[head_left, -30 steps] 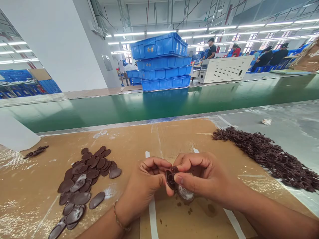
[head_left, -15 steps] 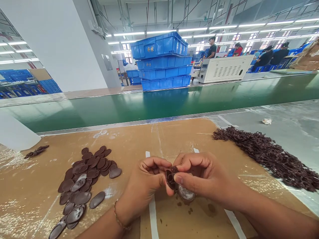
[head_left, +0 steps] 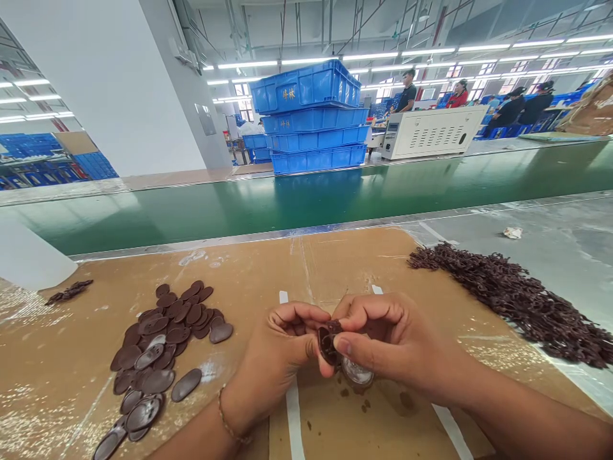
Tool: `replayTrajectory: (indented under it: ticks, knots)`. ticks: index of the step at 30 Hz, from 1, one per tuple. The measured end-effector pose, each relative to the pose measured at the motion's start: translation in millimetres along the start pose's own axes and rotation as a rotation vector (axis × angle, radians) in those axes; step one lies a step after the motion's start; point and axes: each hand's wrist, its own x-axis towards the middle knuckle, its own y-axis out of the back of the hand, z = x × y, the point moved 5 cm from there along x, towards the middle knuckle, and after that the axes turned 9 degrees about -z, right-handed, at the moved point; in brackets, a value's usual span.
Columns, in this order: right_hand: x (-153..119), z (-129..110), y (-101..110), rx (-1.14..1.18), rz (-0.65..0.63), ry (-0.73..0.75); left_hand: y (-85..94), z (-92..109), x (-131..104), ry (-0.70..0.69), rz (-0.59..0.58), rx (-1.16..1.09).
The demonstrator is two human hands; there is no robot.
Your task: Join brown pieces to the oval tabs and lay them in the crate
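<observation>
My left hand [head_left: 294,338] pinches a small dark brown oval disc [head_left: 327,345] by its edge, tilted up on its side. A small dark twisted piece [head_left: 334,326] sits against the disc, between the thumb and fingers of my right hand [head_left: 383,332]. Just below the fingertips a round, shiny container [head_left: 357,373] rests on the brown board, partly hidden by my right hand. A heap of dark oval discs [head_left: 158,380] lies to the left. To the right stretches a long pile of dark twisted pieces [head_left: 507,300].
Brown board [head_left: 249,268] with white tape strips covers the work surface. Beyond it runs a green conveyor belt [head_left: 215,211]. Blue crates [head_left: 316,121] are stacked behind, beside a pale machine [head_left: 433,133]. Several people are farther back. A white container [head_left: 33,259] is at left.
</observation>
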Motion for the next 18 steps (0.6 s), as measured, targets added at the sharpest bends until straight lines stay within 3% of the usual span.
replayTrajectory:
  ticks: [18]
  knots:
    - [1.4, -2.3, -1.4, -0.003, -0.012, 0.013, 0.7, -0.2, -0.9, 0.009, 0.011, 0.019]
